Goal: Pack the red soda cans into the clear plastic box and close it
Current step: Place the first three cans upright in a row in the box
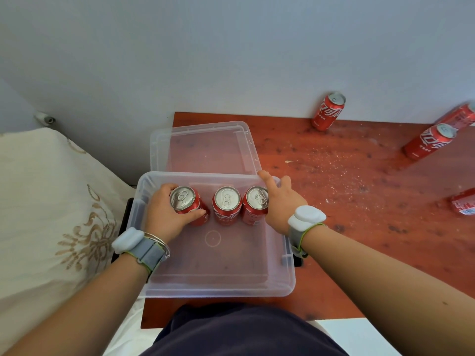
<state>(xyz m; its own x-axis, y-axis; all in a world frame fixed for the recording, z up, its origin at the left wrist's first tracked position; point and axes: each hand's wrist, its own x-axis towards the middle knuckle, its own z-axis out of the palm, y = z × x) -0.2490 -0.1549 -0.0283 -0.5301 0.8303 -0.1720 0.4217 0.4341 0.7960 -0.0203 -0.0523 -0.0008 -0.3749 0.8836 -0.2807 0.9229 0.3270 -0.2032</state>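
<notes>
Head view | cans in box [288, 283]: 3 | outside: 4

Your left hand [164, 214] wraps the left can [186, 205] and hides its near and left sides. Your right hand [280, 204] covers the right side of the right can [255, 205], so you cannot tell whether it grips it. At the picture's right edge, two cans [464, 116] [464, 205] are cut off. The box [218, 289] hides the table [347, 201] under it.
</notes>
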